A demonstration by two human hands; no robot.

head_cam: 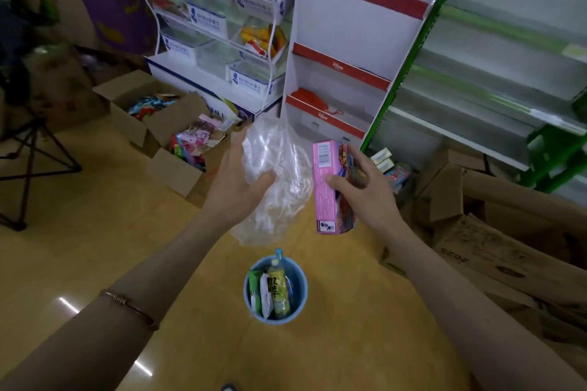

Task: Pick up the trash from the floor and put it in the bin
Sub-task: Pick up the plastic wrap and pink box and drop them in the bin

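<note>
Bracelet low left; above it, left grip clutches a soft, slippery plastic bag — right grip clasps the stiff, light pink box mid-length, above the bin.

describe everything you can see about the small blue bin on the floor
The small round light-blue plastic bin stands upright and open-topped on the yellow floor. It is nearly full: a yellow-green drink bottle with a blue cap stands in it, its cap poking past the rim, beside a green wrapper and a white wrapper. Nothing outside touches it; the left hand's crumpled clear plastic bag hangs above.
</note>
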